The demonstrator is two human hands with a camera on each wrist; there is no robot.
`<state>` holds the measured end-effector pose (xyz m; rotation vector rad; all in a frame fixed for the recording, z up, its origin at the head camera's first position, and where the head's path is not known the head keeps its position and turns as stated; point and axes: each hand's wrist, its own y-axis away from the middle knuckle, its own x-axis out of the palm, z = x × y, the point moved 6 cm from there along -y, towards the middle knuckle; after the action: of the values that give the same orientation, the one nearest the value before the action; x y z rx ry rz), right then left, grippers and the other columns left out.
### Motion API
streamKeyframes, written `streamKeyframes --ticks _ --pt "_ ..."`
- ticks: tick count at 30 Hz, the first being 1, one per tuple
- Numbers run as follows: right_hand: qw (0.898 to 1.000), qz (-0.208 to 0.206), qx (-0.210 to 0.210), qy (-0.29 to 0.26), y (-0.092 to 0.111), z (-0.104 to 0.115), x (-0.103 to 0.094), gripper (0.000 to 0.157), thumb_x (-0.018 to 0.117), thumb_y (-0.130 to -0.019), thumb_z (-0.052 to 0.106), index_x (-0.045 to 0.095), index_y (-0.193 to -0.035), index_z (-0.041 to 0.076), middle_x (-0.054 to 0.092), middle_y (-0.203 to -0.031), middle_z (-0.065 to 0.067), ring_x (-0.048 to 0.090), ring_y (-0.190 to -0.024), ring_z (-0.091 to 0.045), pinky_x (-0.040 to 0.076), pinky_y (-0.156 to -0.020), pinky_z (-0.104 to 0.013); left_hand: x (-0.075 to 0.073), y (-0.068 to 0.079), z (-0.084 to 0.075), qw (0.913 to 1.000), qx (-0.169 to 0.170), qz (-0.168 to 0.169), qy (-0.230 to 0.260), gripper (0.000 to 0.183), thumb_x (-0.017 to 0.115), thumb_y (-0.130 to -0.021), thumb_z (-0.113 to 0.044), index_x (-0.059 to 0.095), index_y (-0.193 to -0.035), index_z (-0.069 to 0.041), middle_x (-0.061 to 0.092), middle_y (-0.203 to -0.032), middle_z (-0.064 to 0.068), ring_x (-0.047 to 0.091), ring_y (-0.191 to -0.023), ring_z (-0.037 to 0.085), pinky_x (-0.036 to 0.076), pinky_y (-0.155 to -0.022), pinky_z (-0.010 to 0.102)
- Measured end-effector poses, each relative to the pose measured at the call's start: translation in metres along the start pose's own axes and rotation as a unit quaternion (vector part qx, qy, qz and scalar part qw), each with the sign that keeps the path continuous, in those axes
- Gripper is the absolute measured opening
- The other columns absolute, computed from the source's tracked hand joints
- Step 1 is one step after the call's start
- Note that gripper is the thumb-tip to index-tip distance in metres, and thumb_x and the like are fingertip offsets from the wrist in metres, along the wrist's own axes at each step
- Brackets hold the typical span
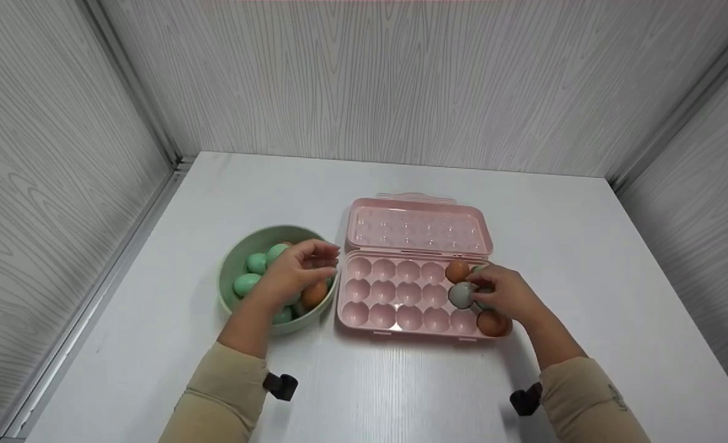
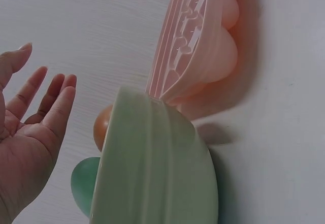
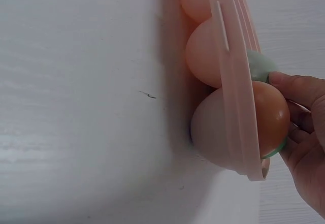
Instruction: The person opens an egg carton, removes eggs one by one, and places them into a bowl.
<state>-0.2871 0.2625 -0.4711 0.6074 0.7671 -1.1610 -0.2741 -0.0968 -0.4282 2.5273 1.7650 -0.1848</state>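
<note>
My right hand point(image 1: 504, 294) has thumb and fingertips on a pale grey-green egg point(image 1: 461, 295) at a middle-row cup of the pink egg carton point(image 1: 394, 332). Beside it, a brown egg point(image 1: 458, 271) sits in the back row and another brown egg point(image 3: 271, 116) in the front right corner cup. Green eggs at the right end are partly hidden by that hand. Over the green bowl point(image 1: 225, 271) hovers my left hand point(image 1: 296, 271), palm sideways, fingers loosely bent and nothing in them. Green eggs point(image 1: 247, 284) and a brown egg point(image 1: 314, 295) lie in the bowl.
The carton's lid point(image 1: 419, 227) lies folded back behind its cups. Bowl and carton stand side by side on a white table point(image 1: 364, 387). Wood-grain panels point(image 1: 364, 80) rise at the back and both sides.
</note>
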Motion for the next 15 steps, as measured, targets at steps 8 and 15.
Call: streamKeyframes --ticks 8,15 --pt "0.999 0.005 -0.015 0.03 -0.001 0.0 0.007 0.035 0.075 -0.075 0.018 0.065 -0.109 0.014 0.061 -0.108 -0.005 0.052 -0.103 -0.026 0.042 -0.09 -0.048 0.01 -0.003 -0.002 0.9999 0.002 0.011 -0.001 0.037 0.066 -0.083 -0.007 0.055 -0.118 -0.002 0.056 -0.118 0.011 0.054 -0.111 0.024 0.046 -0.091 0.029" --pt "0.999 0.006 -0.025 0.03 -0.001 -0.001 0.016 0.036 0.075 -0.075 0.016 0.062 -0.109 0.016 0.059 -0.11 -0.004 0.052 -0.103 -0.025 0.042 -0.089 -0.047 0.019 -0.005 -0.002 0.9997 0.002 0.023 -0.001 0.036 0.066 -0.083 -0.009 0.055 -0.118 -0.004 0.057 -0.118 0.009 0.054 -0.111 0.023 0.045 -0.091 0.028"
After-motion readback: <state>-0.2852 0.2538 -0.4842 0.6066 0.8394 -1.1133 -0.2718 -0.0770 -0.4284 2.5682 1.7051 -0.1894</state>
